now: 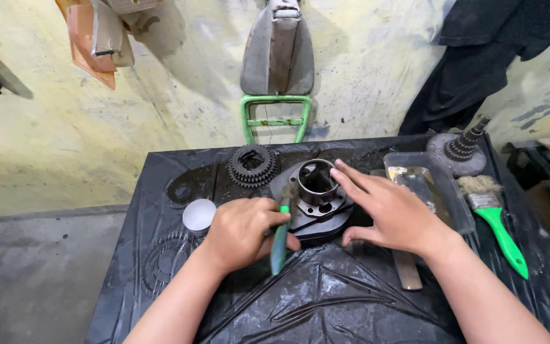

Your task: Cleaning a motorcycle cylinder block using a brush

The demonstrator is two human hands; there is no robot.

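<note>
— Holding what, the left hand (240,230)?
— Wrapped tight around a small green-handled brush (280,239), bristle end up against the round grey metal engine part with a wide hollow tube in its middle (316,191).
— And the right hand (389,210)?
— Spread flat, fingers loose, gripping nothing, fingertips touching the tube's rim (thumb down near the part's base).
— Where, that metal part?
— Sitting in the middle of the table wrapped in shiny black plastic sheet (326,299), between both hands.
— Anything else close by?
— Dark toothed gear ring (251,165) just behind, small round white lid (198,214) to the left, clear plastic tray (437,191) to the right, then a bigger paintbrush with a bright green handle (498,223) past the tray.
</note>
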